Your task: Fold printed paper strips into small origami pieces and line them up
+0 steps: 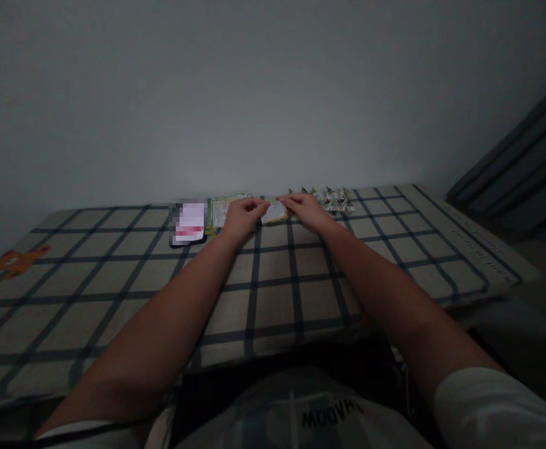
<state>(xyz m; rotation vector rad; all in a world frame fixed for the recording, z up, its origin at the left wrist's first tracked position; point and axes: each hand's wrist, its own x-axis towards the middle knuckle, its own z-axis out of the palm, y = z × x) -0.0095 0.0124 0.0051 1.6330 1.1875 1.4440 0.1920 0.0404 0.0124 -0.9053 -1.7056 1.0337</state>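
Note:
Both my arms reach far forward over a checked cloth surface (273,293). My left hand (241,217) and my right hand (305,209) meet at a small printed paper piece (273,212), each pinching one side of it with closed fingers. The paper lies low, on or just above the cloth near the wall. Left of my left hand lies a stack of green-edged printed sheets (220,211). Right of my right hand is a cluster of small folded paper shapes (335,198).
A phone (189,223) with a lit screen lies left of the sheets. An orange flat shape (15,260) sits at the far left edge. A pale wall rises behind. Dark slanted boards (525,168) lean at the right. The light is dim.

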